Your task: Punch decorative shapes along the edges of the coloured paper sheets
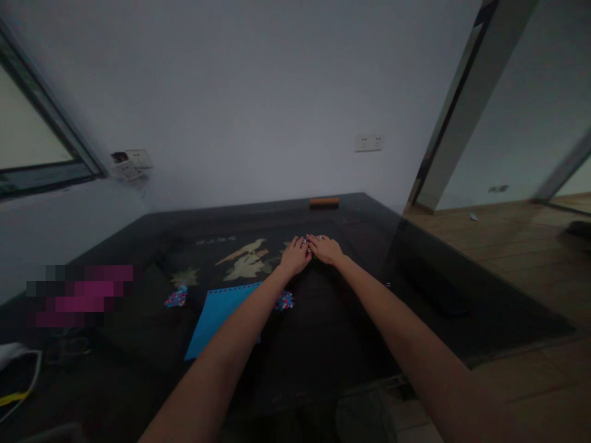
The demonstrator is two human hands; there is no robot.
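Note:
Both arms reach forward over a dark, glossy table [318, 351]. My left hand [296, 254] and my right hand [325, 248] meet near the table's middle, fingertips close together. Small dark and white bits show around the fingers of both hands, too small to name. Under and beside my left forearm is a blue sheet [219, 314] with a row of holes along its top edge. A pile of small red, blue and white pieces [285, 300] lies just right of that forearm, and a similar pile [176, 296] is left of the sheet.
An orange-brown bar [324, 202] lies at the table's far edge, by the wall. A long dark object [434, 286] is on the right side. At the left are a pixelated pink patch [85, 296] and a white item with a yellow strip [15, 399].

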